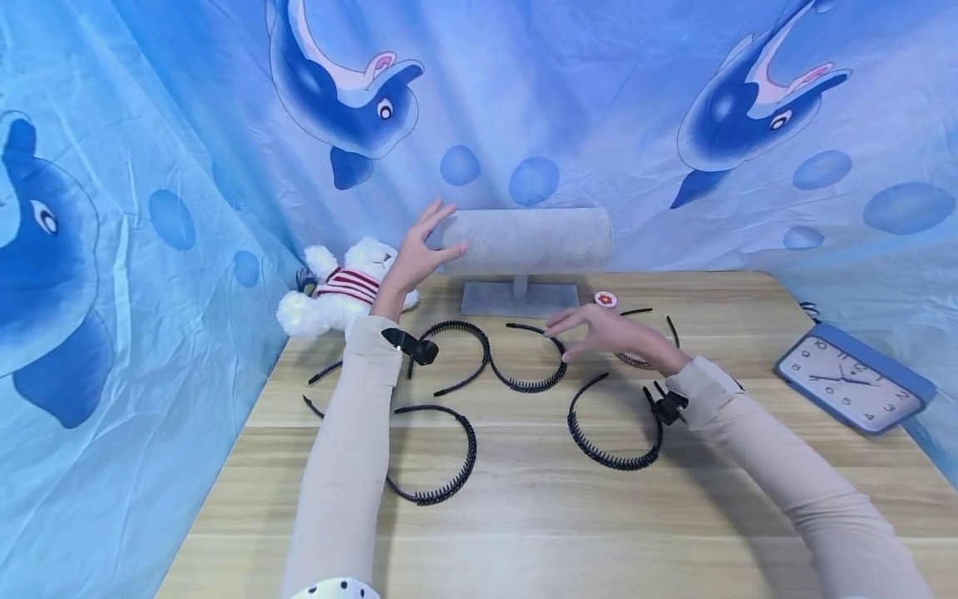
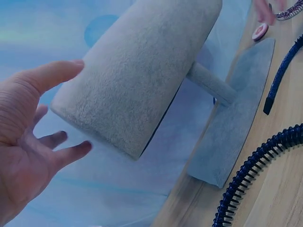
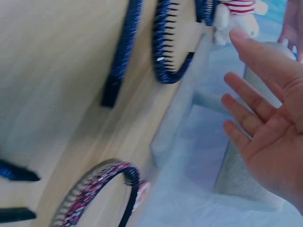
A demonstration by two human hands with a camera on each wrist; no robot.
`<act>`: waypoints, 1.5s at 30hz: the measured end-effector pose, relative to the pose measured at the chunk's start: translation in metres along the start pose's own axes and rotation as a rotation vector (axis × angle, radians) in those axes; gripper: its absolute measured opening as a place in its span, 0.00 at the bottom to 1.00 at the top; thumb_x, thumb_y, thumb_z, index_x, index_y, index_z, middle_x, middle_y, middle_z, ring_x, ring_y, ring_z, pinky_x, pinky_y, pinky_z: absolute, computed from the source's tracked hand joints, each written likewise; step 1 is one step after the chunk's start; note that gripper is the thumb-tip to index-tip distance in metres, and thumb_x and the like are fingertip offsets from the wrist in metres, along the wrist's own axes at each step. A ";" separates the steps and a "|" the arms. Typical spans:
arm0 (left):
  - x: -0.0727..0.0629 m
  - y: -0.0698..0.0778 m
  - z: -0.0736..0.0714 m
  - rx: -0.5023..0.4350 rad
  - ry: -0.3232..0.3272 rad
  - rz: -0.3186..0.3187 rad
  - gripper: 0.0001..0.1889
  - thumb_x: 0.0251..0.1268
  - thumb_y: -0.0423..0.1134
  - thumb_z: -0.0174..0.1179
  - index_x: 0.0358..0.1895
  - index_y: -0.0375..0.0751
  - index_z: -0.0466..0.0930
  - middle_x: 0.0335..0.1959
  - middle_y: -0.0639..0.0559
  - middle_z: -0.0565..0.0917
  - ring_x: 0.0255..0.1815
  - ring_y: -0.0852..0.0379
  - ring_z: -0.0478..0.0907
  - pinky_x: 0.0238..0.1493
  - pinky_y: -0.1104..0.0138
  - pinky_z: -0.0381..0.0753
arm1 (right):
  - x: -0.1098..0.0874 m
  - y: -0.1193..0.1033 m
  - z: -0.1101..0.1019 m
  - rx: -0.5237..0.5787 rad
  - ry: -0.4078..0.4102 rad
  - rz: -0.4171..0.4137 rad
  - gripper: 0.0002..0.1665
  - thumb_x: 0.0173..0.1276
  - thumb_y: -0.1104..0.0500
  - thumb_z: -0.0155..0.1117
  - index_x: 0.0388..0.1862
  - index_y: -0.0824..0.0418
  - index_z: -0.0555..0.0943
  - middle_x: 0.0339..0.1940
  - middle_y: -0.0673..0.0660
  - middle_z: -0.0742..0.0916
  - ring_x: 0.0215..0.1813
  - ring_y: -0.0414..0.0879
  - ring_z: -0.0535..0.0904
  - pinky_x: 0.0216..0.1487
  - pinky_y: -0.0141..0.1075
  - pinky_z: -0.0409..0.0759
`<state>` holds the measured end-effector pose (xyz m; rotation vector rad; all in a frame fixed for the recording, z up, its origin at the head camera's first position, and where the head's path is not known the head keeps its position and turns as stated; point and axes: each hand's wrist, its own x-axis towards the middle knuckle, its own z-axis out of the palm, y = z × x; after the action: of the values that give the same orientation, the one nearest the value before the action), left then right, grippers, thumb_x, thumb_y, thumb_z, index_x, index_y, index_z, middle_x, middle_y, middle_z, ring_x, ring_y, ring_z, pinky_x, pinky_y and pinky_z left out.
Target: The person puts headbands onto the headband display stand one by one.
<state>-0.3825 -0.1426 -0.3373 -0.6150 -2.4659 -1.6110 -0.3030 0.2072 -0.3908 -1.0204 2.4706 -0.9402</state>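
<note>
My left hand (image 1: 419, 256) is at the left end of a grey plush headband display roll (image 1: 535, 240), thumb and fingers spread around that end. In the left wrist view a gap shows between the fingertips and the roll (image 2: 137, 71). My right hand (image 1: 602, 329) hovers over the table in front of the stand's flat base (image 1: 486, 299), fingers loosely extended and holding nothing. Below it lie black toothed headbands, one (image 1: 535, 387) to its left and another (image 1: 614, 462) nearer the front. A pink-and-dark glittery headband (image 3: 85, 194) lies partly hidden under the right forearm.
More black headbands lie at centre (image 1: 452, 324) and front left (image 1: 467, 466). A white plush toy (image 1: 314, 312) in a striped shirt sits at the back left. A round flower badge (image 1: 605, 299) is beside the base. A blue clock (image 1: 853, 378) stands at the right edge.
</note>
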 end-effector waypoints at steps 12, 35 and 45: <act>-0.009 0.019 -0.002 -0.085 -0.078 0.006 0.36 0.62 0.24 0.67 0.74 0.33 0.66 0.84 0.39 0.49 0.84 0.40 0.50 0.82 0.50 0.58 | -0.005 0.021 0.011 0.001 -0.099 -0.022 0.23 0.60 0.69 0.74 0.56 0.68 0.85 0.63 0.70 0.83 0.68 0.67 0.74 0.71 0.64 0.71; -0.011 0.019 -0.010 -0.180 -0.081 -0.085 0.32 0.62 0.28 0.68 0.71 0.36 0.72 0.83 0.47 0.55 0.79 0.35 0.60 0.66 0.48 0.80 | 0.005 0.031 0.025 -0.177 -0.073 -0.188 0.18 0.54 0.74 0.75 0.43 0.61 0.91 0.45 0.59 0.88 0.52 0.55 0.81 0.55 0.51 0.83; -0.008 0.010 -0.010 -0.224 -0.117 -0.112 0.32 0.65 0.29 0.67 0.73 0.40 0.71 0.84 0.53 0.53 0.80 0.39 0.59 0.66 0.45 0.79 | 0.004 0.030 0.028 -0.239 -0.016 -0.149 0.13 0.52 0.73 0.77 0.34 0.58 0.92 0.39 0.54 0.88 0.49 0.52 0.79 0.58 0.51 0.76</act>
<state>-0.3724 -0.1505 -0.3270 -0.6265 -2.4600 -1.9670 -0.3075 0.2073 -0.4322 -1.2984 2.5674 -0.6846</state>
